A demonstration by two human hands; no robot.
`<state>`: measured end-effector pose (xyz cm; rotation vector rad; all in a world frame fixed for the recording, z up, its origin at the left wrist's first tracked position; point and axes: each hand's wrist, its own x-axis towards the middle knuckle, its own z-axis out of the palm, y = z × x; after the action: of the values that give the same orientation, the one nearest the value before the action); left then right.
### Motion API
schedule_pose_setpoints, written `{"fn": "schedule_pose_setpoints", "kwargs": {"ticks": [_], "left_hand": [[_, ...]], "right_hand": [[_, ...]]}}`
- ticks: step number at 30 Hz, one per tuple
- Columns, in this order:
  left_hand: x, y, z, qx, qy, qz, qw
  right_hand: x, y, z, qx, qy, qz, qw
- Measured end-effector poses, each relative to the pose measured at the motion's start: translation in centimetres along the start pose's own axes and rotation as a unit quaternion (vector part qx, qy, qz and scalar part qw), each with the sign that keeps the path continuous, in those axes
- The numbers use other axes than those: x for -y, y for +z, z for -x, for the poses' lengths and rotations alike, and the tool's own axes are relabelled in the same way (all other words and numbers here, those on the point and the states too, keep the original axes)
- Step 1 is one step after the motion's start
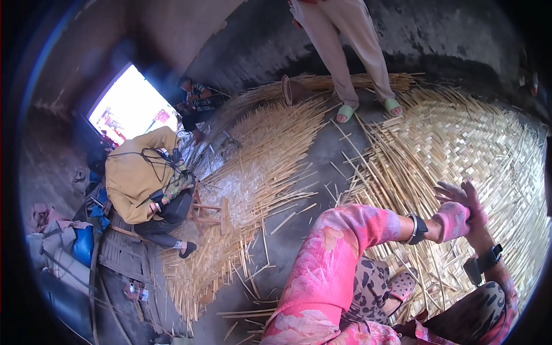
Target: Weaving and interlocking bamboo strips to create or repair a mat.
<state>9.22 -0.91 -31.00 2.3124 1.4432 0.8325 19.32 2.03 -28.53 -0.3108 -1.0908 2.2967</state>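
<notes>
My left hand, in a pink fingerless glove, meets my right hand above the woven mat. The two hands touch at the palm and wrist, and most of my left fingers are hidden there. A few fingers stretch upward and apart from the right hand, which also has pink glove fabric round its palm. A dark band and a silver bracelet circle my left wrist, while a black watch sits on the right one. Below them, pale split strips show a diagonal weave with loose ends at the left edge.
A second mat of strips lies to the left. A person in a tan jacket sits bent over by a wooden stool. Someone in green slippers stands at the far side. Wooden slats and bundles lie at left.
</notes>
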Motion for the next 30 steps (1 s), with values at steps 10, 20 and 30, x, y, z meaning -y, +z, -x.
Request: {"fn": "schedule_pose_setpoints", "kwargs": {"ticks": [10, 20, 30], "left_hand": [[-2.7, 0.7, 1.1, 0.133, -0.065, 0.225, 0.963], [-3.5, -3.8, -0.6, 0.035, -0.049, 0.137, 0.989], [-0.1, -2.1, -0.8, 0.161, -0.068, -0.012, 0.985]], "right_hand": [[-2.3, -8.7, 1.7, -0.229, -0.114, 0.126, 0.958], [0.2, 0.5, 0.8, -0.025, 0.102, -0.046, 0.993], [-7.8, -16.5, 4.9, -0.066, -0.009, 0.524, 0.849]]}}
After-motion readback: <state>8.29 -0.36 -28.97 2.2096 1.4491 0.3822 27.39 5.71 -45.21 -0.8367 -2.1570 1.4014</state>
